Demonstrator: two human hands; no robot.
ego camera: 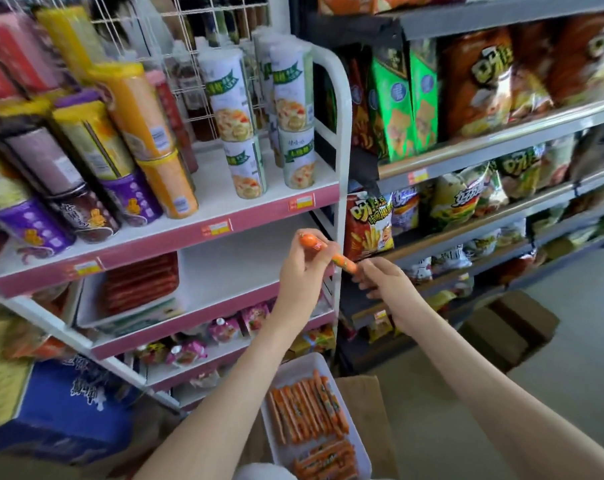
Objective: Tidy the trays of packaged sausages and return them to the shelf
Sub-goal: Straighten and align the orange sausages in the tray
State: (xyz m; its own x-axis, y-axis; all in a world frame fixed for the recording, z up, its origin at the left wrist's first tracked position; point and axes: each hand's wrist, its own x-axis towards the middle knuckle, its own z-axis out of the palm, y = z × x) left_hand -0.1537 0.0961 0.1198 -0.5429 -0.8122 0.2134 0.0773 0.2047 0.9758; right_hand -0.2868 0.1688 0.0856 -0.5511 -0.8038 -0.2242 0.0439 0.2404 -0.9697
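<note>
left hand (305,263) grips 1 orange sausage (344,263) | right hand (382,282) pinches its lower end (blurred) | tray (293,371) below

Snack stock around you, both sides.
Tall canisters (137,112) stand stacked at your upper left; chip bags (473,84) and green boxes (401,98) fill the dark rack (501,142) right; blue carton (68,407) low left.

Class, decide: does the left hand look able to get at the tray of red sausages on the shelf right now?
Likely not yet: the left hand grips an orange sausage. The way to the red sausage tray looks open, though.
</note>
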